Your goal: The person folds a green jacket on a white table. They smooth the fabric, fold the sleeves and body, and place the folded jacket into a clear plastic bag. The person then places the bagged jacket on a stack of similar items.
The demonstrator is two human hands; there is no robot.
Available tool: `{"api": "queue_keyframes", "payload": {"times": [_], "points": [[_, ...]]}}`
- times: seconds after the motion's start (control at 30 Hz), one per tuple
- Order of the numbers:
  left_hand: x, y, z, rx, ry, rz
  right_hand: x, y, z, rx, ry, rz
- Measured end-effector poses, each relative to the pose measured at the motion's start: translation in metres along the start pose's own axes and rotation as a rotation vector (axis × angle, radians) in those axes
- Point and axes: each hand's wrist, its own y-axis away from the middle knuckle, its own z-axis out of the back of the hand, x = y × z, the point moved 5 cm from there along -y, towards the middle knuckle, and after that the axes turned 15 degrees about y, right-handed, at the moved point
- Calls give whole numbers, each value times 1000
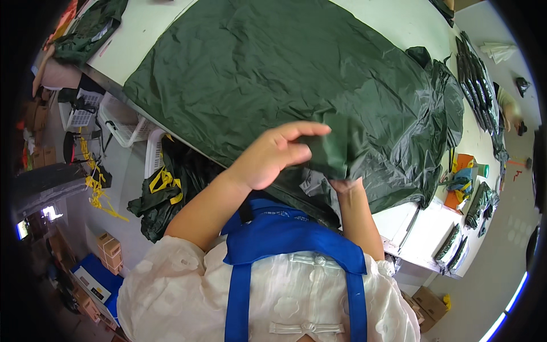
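A large dark green sheet of thin, shiny, wrinkled fabric [245,74] lies spread over the white table in front of me. My left hand [279,149] is above its near part, thumb and index finger apart, close beside a raised green fold [336,145]. I see nothing gripped between those fingers. My right hand [346,185] goes up under that fold; only the wrist and the base of the hand show, and the fingers are covered by the fabric. The fold is slightly blurred. Bunched fabric [444,102] gathers at the sheet's right end.
White plastic baskets [122,122] stand below the table's left edge, near dark green fabric with yellow straps [165,182]. At right on the white table [419,236] are an orange box [456,196] and packed green bundles [481,205]. Other people work at far left and far right.
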Motion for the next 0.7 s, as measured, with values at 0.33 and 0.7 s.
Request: {"api": "queue_keyframes", "payload": {"times": [0.33,0.7], "points": [[10,3,54,-429,-1528,-396,26,36,-45,-600,1456,652],[-78,42,176,-521,-1688,-94,-30,99,103,-685,2469,-168]]}}
